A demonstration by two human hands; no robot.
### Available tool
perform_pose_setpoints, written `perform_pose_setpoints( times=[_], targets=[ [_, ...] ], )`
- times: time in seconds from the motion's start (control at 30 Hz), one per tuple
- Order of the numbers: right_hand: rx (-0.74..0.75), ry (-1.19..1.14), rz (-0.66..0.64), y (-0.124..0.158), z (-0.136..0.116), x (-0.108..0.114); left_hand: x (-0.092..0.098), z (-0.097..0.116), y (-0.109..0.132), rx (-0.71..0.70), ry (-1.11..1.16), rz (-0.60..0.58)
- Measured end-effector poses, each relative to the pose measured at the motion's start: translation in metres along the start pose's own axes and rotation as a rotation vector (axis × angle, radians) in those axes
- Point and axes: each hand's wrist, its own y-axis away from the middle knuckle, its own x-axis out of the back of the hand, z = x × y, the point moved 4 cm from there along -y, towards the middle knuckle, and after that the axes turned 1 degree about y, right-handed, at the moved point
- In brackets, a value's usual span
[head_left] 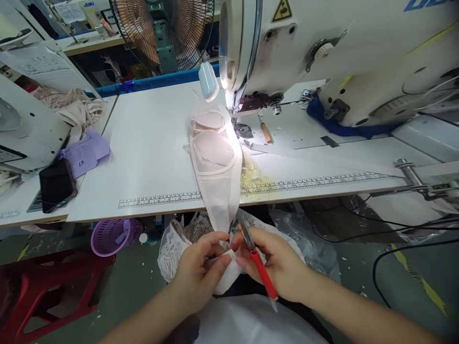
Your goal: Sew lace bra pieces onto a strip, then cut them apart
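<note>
A pale pink bra (215,148) lies lengthwise on the white sewing table, its cups beside the needle area of the sewing machine (287,43). Its band hangs over the front edge towards me. My left hand (202,270) pinches the white fabric end (229,274) between thumb and fingers. Close beside it, my right hand (276,260) has its fingertips at the same fabric. Tucked in that hand is a slim red-handled tool (263,274) with grey metal at both ends, which looks like thread snips. White lace fabric (174,253) is bunched below the table edge.
A printed ruler (161,198) runs along the table's front. An awl-like tool with a wooden handle (265,131) lies under the machine arm. To the left are a black phone (57,186), purple paper (86,153), a purple basket (114,236) and a red stool (53,291). A fan (165,33) stands behind.
</note>
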Motion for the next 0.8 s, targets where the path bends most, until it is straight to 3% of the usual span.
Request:
perform_pose_setpoints(
  times=[0.17, 0.27, 0.43, 0.63, 0.7, 0.8],
  targets=[
    [0.009, 0.112, 0.005, 0.001, 0.002, 0.003, 0.004, 0.002, -0.005, -0.091, -0.297, -0.139],
    [0.033, 0.227, 0.081, 0.009, 0.008, 0.022, 0.023, -0.004, -0.008, -0.076, -0.557, -0.252],
    [-0.013, 0.34, 0.253, 0.026, 0.03, 0.059, 0.053, -0.016, -0.007, -0.044, -0.77, -0.259],
    [-0.042, 0.518, 0.35, 0.026, 0.028, 0.07, 0.04, -0.006, -0.011, -0.059, -0.775, -0.371],
    [0.01, 0.461, 0.268, 0.019, 0.019, 0.057, 0.033, -0.001, -0.014, -0.075, -0.783, -0.406],
    [0.096, 0.34, 0.004, 0.005, 0.008, 0.021, 0.025, 0.004, -0.017, -0.109, -0.789, -0.444]
  ],
)
